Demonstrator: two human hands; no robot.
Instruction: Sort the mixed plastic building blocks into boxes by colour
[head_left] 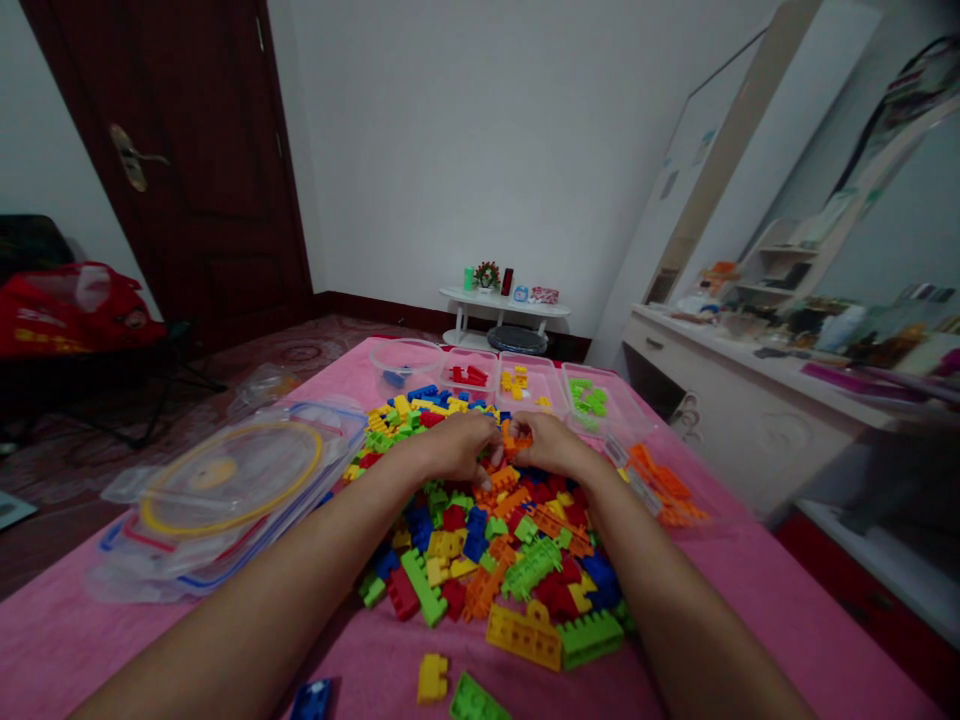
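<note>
A heap of plastic building bricks (454, 545) in red, yellow, blue, green and orange lies in front of me. Both hands are over its far middle part, close together. My right hand (553, 442) has its fingers closed around an orange building brick (514, 438). Beside it, my left hand (463, 445) is curled with the fingertips down by the orange pieces; what they grip, if anything, is hidden. Nearer to me lie a long yellow brick (523, 635), a green brick (590, 638), a small yellow brick (432, 679) and a blue brick (311, 699).
Clear tubs along the far edge hold blue, red (469, 376), yellow (514, 382) and green bricks (587, 397). Orange bricks (666, 487) fill another tub at right. Stacked lids (232, 480) lie at left on the pink cloth (780, 610). A dresser (720, 370) stands at right.
</note>
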